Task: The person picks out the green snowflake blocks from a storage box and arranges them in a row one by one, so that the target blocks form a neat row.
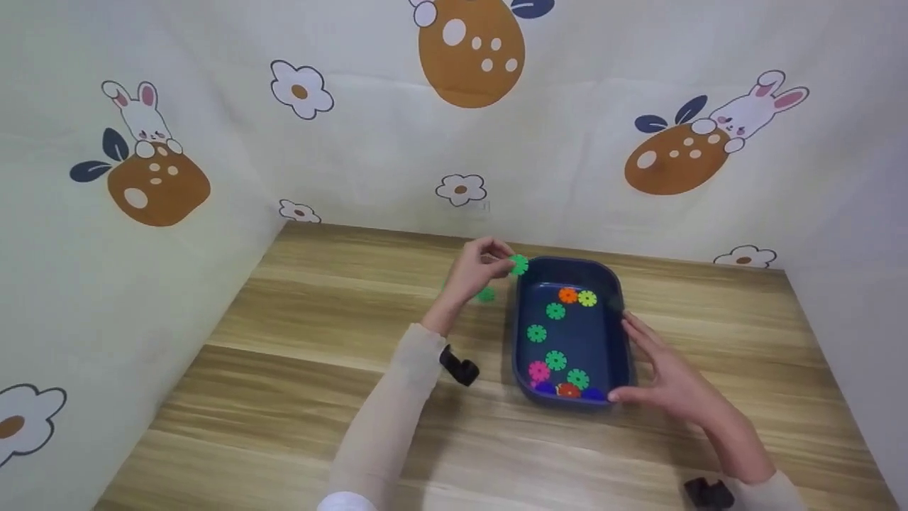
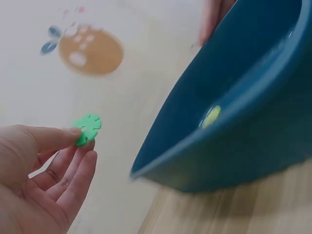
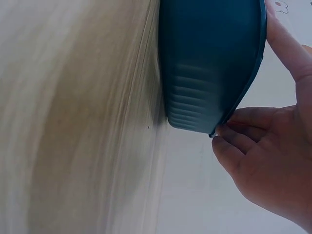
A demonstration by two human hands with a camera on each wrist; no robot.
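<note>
The left hand (image 1: 474, 273) pinches a green disc (image 1: 520, 265) between thumb and fingers just beside the blue bin's (image 1: 585, 333) far left corner. The right hand (image 1: 670, 380), thumb and fingers spread, rests along the bin's right rim. Colourful discs (image 1: 556, 360) lie inside the bin; left of it sits what seems another green piece (image 1: 485, 294), rather blurred.

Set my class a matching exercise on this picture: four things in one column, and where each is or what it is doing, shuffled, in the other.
Column one
1. Left hand
2. Right hand
3. Yellow disc
4. Pink disc

Column two
A. touches the tub
B. lies toward the tub's near end
C. pinches a green disc
D. lies toward the tub's far end

Pairs: 1-C, 2-A, 3-D, 4-B
</note>
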